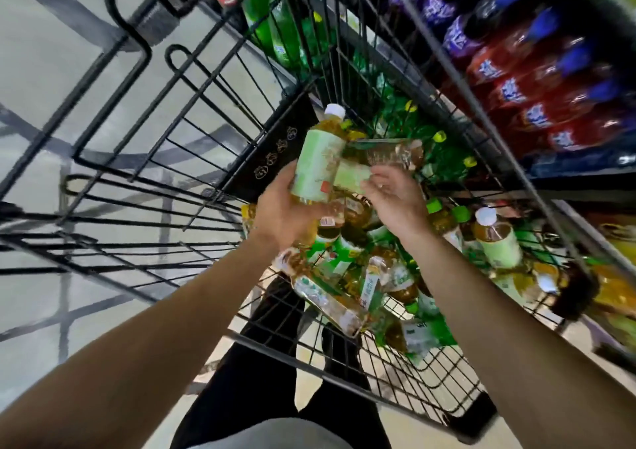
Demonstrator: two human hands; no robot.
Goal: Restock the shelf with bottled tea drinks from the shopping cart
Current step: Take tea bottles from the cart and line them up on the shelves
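My left hand (pixel 284 207) grips a tea bottle (pixel 318 159) with a pale green label and white cap, held upright above the shopping cart (pixel 395 380). My right hand (pixel 395 197) holds a second tea bottle (pixel 382 158) that lies sideways, its base pointing right and touching the first bottle. Below both hands the black wire cart holds several more tea bottles (pixel 495 242) with green and pale labels, lying jumbled.
A shelf (pixel 537 80) on the right carries rows of red and purple drink bottles. Green soda bottles (pixel 282 32) stand beyond the cart's far end. The cart's folded child seat frame (pixel 137 159) spreads to the left over a pale floor. My dark trousers show below.
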